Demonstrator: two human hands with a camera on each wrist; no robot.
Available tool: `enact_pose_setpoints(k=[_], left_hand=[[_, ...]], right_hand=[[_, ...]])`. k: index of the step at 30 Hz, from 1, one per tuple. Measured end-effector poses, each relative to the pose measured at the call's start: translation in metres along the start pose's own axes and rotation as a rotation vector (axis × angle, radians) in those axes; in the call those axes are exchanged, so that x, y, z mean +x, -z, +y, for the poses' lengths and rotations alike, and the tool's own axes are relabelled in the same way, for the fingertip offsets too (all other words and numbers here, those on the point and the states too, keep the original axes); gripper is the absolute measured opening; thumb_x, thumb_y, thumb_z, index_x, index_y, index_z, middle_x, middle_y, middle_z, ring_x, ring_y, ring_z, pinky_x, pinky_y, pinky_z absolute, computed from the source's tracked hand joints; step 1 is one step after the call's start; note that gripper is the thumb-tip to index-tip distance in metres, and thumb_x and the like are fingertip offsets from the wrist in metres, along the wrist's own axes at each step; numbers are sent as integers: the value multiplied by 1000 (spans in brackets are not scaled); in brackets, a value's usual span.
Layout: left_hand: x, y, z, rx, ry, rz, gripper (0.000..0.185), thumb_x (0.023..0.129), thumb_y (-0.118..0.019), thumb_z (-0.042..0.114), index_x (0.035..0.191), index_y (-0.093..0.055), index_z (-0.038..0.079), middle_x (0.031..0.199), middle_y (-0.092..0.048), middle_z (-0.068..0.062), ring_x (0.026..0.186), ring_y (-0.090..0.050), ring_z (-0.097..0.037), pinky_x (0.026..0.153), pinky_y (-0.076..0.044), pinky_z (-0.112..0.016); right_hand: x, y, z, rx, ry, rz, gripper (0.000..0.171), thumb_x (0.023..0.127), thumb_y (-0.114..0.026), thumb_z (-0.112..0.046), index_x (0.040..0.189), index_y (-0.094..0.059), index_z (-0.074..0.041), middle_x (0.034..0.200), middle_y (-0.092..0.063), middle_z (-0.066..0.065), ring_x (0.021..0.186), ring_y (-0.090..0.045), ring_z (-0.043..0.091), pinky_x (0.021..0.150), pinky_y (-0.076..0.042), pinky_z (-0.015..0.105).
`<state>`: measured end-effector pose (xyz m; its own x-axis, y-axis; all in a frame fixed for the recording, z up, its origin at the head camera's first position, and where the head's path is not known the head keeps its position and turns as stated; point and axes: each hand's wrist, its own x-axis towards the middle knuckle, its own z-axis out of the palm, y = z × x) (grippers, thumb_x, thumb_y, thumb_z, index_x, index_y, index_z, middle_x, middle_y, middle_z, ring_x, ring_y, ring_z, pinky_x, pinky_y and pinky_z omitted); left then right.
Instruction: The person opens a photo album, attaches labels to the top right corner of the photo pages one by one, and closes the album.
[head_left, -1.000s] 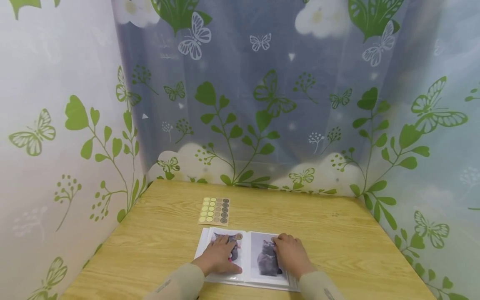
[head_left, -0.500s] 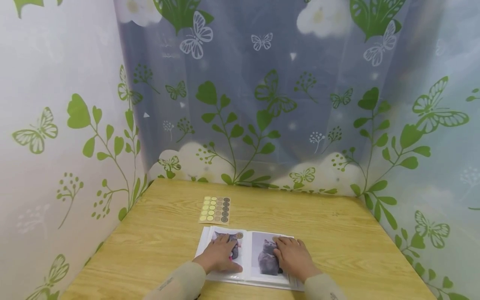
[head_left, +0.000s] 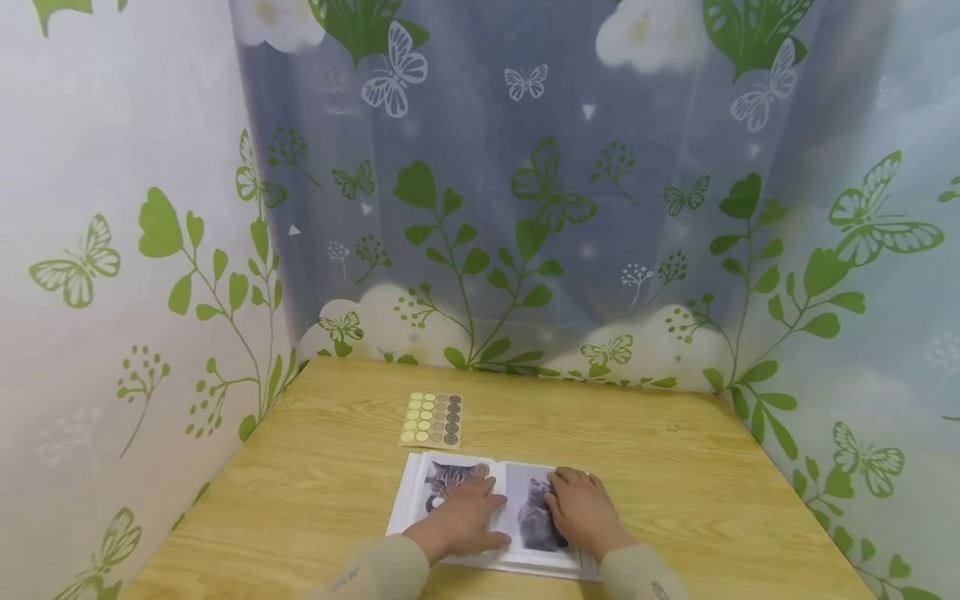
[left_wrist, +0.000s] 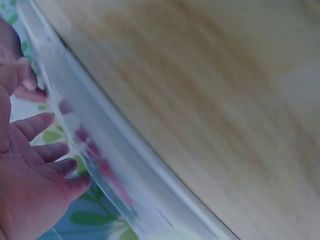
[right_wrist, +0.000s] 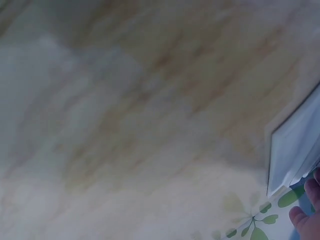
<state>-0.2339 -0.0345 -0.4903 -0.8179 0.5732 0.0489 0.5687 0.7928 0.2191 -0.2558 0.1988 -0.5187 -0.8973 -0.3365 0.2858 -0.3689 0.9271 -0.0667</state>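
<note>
- A light wooden bench (head_left: 675,500) stands enclosed on three sides.
- Sheer curtains (head_left: 525,208) — printed with green leaves, butterflies — glow with soft daylight.

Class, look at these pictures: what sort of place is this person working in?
Probably a small curtained craft booth: a light wooden table enclosed by translucent curtains printed with green leaves and butterflies, with an open photo album of cat pictures and a sheet of round stickers.

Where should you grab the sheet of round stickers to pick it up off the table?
Probably by a corner or short edge. The sticker sheet lies flat on the table, so there is nothing to wrap fingers around; a fingertip would likely have to lift a corner first, then pinch it. Coming from its near edge, the side facing the photo album, looks easiest, since both hands rest there.
</note>
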Motion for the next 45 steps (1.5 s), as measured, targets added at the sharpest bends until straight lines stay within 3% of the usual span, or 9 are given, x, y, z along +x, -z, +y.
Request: enact_pose_setpoints(k=[6,13,24,32,45], left_hand=[[1,-7,12,86,-23,-29,66,84,-68,60,137,-59,21,148,-49,-8,138,-41,-32,111,-34,-55],[1,-6,13,70,-21,-48,68,83,-70,58,138,-58,19,148,-49,-9,138,-41,-34,110,-34,-57],[2,-4,16,91,4,-50,68,81,-71,60,136,-59,22,148,-49,-6,138,-42,-32,110,-36,-55],[3,-5,15,87,9,-64,68,82,-70,60,137,-58,22,149,-48,-7,138,-42,-32,110,-35,-56],[2,-6,17,61,29,-69,76,79,-70,64,138,-57,19,150,-45,-13,138,-41,-34,110,-34,-57]], right_hand=[[3,0,-2,4,-6,-9,36,98,-59,-25,123,-65,0,126,-61,17,118,-57,37,103,-41,58],[9,1,-7,6,-30,-55,36,100,-56,-27,120,-65,1,126,-60,18,120,-55,38,105,-39,59],[0,-2,-13,-33,31,6,42,99,-58,-28,127,-61,3,130,-59,19,123,-54,36,104,-39,61],[-4,-2,-13,-20,16,-26,49,100,-55,-32,134,-56,3,137,-55,19,129,-50,36,108,-34,62],[-10,0,-10,0,12,-72,46,101,-53,-33,132,-59,0,138,-56,14,130,-50,32,109,-32,63]])
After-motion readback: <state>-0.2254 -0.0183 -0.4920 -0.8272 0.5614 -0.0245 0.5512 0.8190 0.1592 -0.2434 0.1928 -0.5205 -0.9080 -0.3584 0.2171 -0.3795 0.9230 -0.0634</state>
